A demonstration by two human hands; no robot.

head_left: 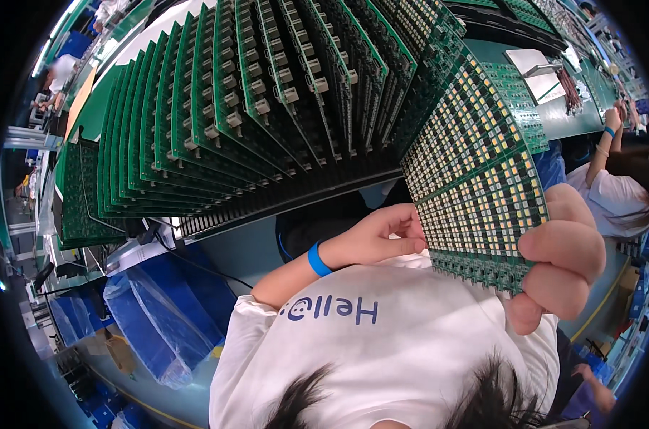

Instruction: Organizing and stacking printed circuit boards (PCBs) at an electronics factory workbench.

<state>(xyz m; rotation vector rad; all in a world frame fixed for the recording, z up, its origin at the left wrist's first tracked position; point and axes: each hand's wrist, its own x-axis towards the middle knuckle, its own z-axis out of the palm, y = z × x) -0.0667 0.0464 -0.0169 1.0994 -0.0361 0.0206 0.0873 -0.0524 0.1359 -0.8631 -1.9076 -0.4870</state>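
A green circuit board point(485, 168), covered with rows of small white and yellow LED chips, stands tilted in front of my chest. At its right edge my right hand point(564, 257) is closed, fingers curled over the rim. My left hand point(387, 232), below a blue wristband, pinches the board's lower left edge; some of its fingertips are hidden behind the board. Just beyond and to the left, several more green circuit boards point(224, 93) stand upright side by side in a black slotted rack point(296, 196). The held board's far end overlaps the rack's right side in view.
Flat green boards point(516, 100) lie on the table at right, near a white sheet point(535, 75) and a brown cable bundle point(571, 93). A co-worker point(611, 179) sits at far right. Blue containers point(163, 314) under clear plastic stand at lower left. A dark cable point(196, 261) hangs below the rack.
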